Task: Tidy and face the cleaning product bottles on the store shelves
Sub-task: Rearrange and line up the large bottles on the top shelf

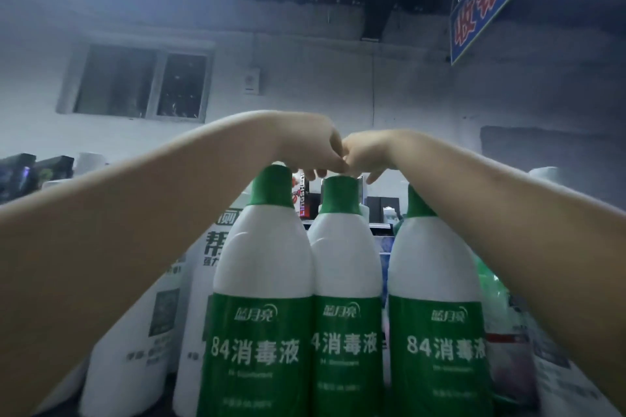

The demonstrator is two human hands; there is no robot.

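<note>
Three white bottles with green caps and green "84" labels stand side by side, labels facing me: the left bottle [262, 281], the middle bottle [345, 281], the right bottle [437, 281]. Both arms reach over them to the back. My left hand [311, 142] hangs bent at the wrist above the left and middle caps, fingers curled down. My right hand [364, 151] meets it just above the middle cap, fingers curled down too. Whatever the fingers hold behind the caps is hidden.
White bottles with black print [203, 281] stand left of the green ones. Green and clear packages [498, 298] sit at the right. Small boxed goods [305, 196] show behind the caps. A blue hanging sign [491, 0] is overhead at the right.
</note>
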